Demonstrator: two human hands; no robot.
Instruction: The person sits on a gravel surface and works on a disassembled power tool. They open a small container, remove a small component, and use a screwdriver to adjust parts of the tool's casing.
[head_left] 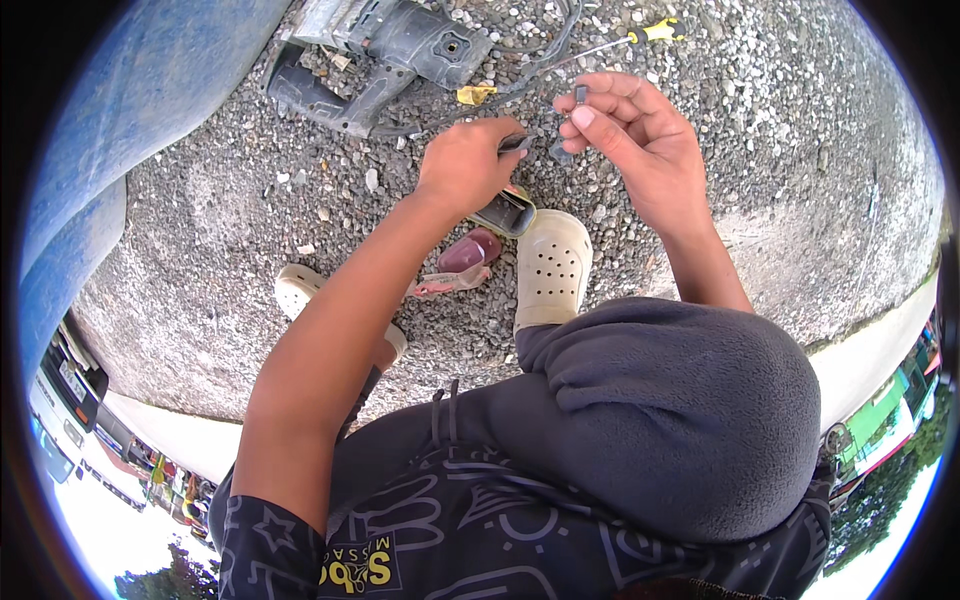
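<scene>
Grey block (581, 94), upper centre | right hand (650, 150) pinches it | left hand (465, 162) curls round dark piece (514, 143) | slack pinch could lose block in gravel (790, 110)

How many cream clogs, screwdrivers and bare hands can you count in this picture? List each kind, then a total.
Cream clogs: 2
Yellow-handled screwdriver: 1
Bare hands, left hand and right hand: 2
Total: 5

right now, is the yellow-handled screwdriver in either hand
No, the screwdriver lies on the gravel, apart from both the left hand and the right hand.
</scene>
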